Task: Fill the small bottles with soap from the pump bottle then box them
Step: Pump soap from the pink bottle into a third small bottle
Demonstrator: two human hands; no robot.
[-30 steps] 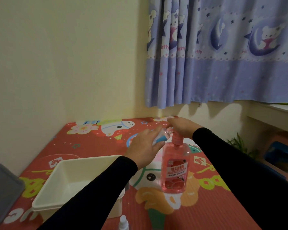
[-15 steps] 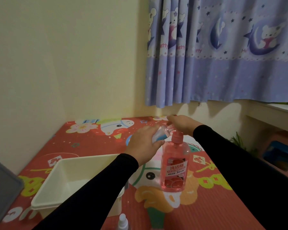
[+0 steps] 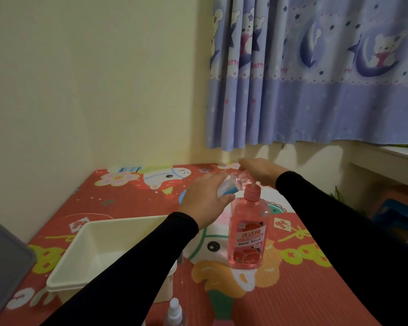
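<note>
A pink pump bottle (image 3: 247,231) of soap stands upright on the colourful mat. My right hand (image 3: 259,171) rests on top of its pump head, fingers curled over it. My left hand (image 3: 204,202) grips a small clear bottle (image 3: 229,187) with blue at its lower part, tilted with its mouth toward the pump spout. A white plastic box (image 3: 87,252) sits at the left, partly hidden by my left sleeve. Another small clear spray bottle (image 3: 174,312) stands at the bottom edge.
A grey lid or tray (image 3: 3,262) lies at the far left edge. The mat (image 3: 292,290) reaches the cream wall at the back and left. A blue curtain (image 3: 316,78) hangs behind, with a white shelf (image 3: 386,161) and a blue stool (image 3: 393,218) at right.
My right hand has lifted a little and the pump head has risen with it. My left hand keeps the small bottle at the spout, barely shifted.
</note>
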